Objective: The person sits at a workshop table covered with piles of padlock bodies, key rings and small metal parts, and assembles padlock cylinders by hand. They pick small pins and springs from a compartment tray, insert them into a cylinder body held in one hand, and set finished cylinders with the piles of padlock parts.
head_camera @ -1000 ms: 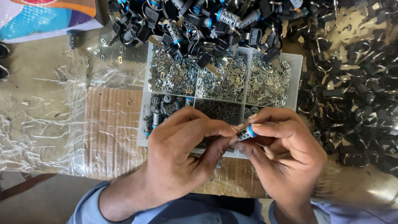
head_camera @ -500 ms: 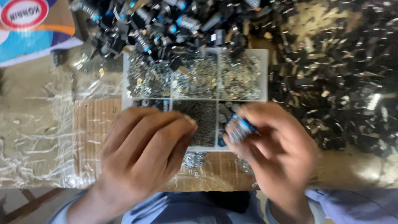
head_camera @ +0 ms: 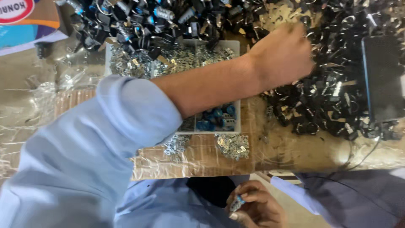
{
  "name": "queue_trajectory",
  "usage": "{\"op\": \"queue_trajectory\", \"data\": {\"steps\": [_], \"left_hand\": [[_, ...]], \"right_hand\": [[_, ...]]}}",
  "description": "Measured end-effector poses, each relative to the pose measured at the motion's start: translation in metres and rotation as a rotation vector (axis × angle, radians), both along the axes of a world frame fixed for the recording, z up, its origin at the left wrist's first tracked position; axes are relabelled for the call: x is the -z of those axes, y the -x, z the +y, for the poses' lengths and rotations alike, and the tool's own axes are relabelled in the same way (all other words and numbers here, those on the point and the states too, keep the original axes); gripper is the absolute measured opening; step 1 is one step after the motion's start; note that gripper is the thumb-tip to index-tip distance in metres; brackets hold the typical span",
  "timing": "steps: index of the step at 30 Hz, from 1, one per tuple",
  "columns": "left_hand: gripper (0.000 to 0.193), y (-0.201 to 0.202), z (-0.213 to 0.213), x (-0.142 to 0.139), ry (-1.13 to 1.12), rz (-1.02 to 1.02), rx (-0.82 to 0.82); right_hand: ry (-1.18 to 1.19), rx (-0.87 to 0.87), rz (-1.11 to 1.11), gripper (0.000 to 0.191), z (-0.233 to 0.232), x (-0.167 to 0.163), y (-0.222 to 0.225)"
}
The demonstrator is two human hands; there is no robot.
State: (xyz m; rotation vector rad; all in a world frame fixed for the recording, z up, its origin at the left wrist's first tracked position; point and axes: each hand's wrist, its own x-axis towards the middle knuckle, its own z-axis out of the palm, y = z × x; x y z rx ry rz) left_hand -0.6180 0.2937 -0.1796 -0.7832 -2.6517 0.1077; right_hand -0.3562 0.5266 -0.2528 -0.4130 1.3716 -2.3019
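Blue-sleeved left arm now stretches across the view; 0.5 s ago both hands were together over the compartment tray w/ a small blue-tipped metal part between them. Left hand [head_camera: 282, 54] has gone up-right, curled into a loose fist, knuckles up, down in the pile of black parts [head_camera: 333, 97] on the bench [head_camera: 295, 152]; can't tell what it grips, if anything. Right hand [head_camera: 256, 207] has dropped to the lap, below the bench edge, fingers closed on the blue-tipped part [head_camera: 237, 203]. Hands well apart. White compartment tray [head_camera: 236, 84] sits under the forearm, blue pieces [head_camera: 216, 118] in its near cell, loose silver clips [head_camera: 233, 145] just in front of it.
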Motion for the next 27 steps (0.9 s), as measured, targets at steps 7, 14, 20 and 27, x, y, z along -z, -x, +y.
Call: {"op": "queue_trajectory", "data": {"steps": [7,14,20,27], "left_hand": [[0.022,-0.044,-0.041,-0.042,-0.354,0.049,0.093],[0.012,-0.235,-0.125,-0.118,-0.520,-0.351,-0.178],[0.009,-0.273,-0.050,-0.056,-0.930,-0.482,-0.095],[0.037,-0.250,0.021,0.005,-0.919,-0.313,-0.179]], "right_hand": [[-0.232,0.165,-0.181,0.039,-0.011,-0.009,-0.006],[-0.198,0.235,-0.093,0.039,-0.015,-0.022,0.022],[-0.054,0.409,0.050,0.044,0.003,-0.033,0.036],[-0.029,0.556,0.133,0.040,0.001,-0.029,0.050]]}}
